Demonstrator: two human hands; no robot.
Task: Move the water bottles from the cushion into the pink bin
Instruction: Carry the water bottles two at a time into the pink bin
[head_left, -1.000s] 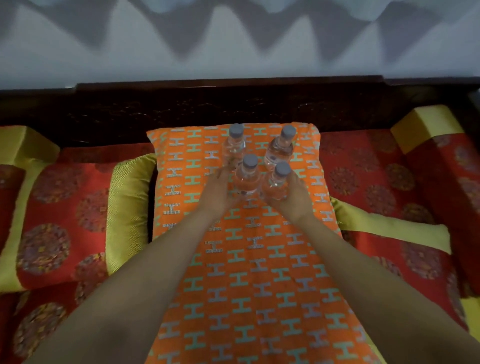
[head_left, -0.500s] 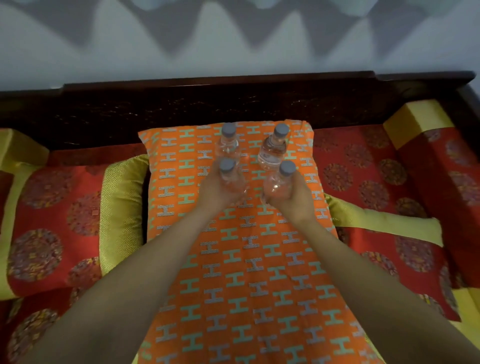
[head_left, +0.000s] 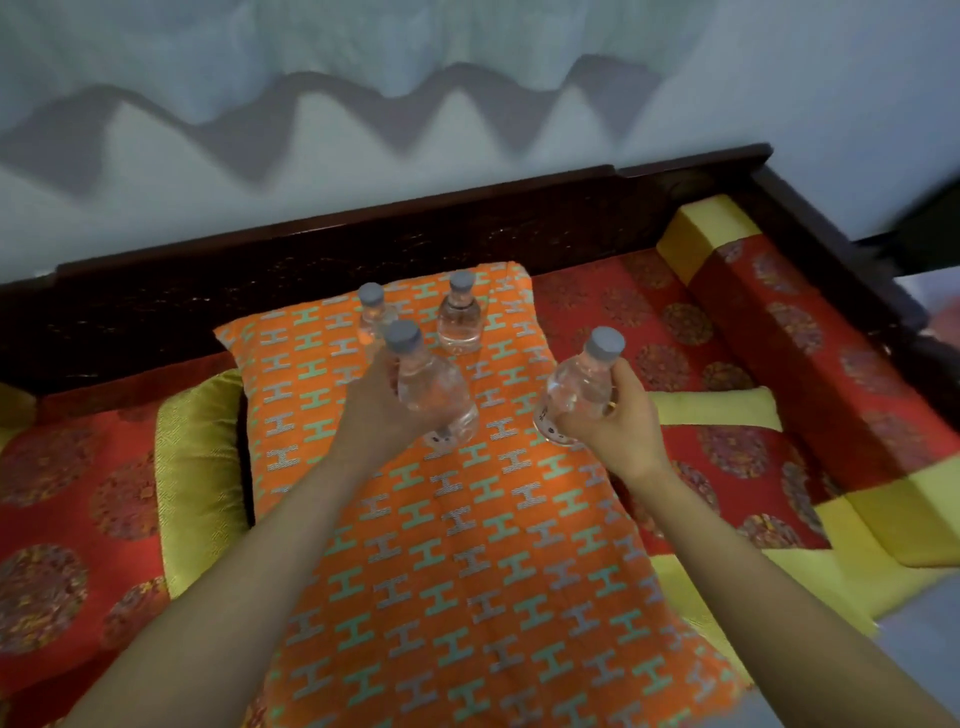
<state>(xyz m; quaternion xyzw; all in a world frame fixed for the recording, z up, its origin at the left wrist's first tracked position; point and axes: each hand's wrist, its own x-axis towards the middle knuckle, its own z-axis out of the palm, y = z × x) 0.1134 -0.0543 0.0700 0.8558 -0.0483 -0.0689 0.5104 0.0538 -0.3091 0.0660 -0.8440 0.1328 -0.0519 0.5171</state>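
Orange cushion (head_left: 467, 545) carries two standing bottles (head_left: 460, 322) at its far end, your left hand (head_left: 379, 415) and right hand (head_left: 623, 426) each grip a lifted bottle (head_left: 431, 395), and all four await the unseen pink bin.

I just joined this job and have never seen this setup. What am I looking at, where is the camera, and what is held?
There is no machine: a person works with bare hands. The single picture comes from a camera on their head, looking down along both arms. The left hand grips the near-left bottle and the right hand grips the near-right bottle, both above the orange cushion. The back-left bottle and back-right bottle stand upright on it. Around it lie red and yellow cushions, before a dark wooden backrest. The pink bin is not in view.
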